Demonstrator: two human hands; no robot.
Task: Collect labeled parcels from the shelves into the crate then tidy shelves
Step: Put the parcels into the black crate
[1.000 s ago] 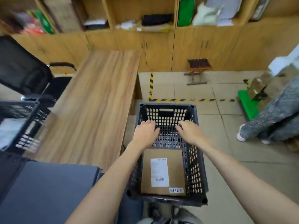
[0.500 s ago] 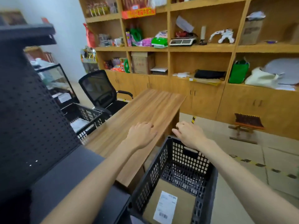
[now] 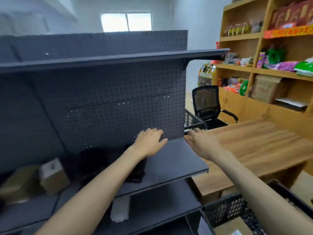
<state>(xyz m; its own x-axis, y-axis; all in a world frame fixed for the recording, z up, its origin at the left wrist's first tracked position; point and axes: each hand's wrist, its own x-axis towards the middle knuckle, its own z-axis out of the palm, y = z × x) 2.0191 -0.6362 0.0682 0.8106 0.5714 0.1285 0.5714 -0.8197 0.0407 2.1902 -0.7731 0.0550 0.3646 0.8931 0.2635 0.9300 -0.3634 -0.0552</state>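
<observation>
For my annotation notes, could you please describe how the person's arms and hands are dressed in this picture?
Both forearms are bare up to the frame edge, with no sleeves in view. The left hand and right hand wear no gloves, and no rings, watch or wristbands show.

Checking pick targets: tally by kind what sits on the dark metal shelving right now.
Cardboard boxes on the middle shelf: 2, labeled box and blurred brown box
Black items, too blurred to name: 1
White packets on the lower shelf: 1
Total: 4
</observation>
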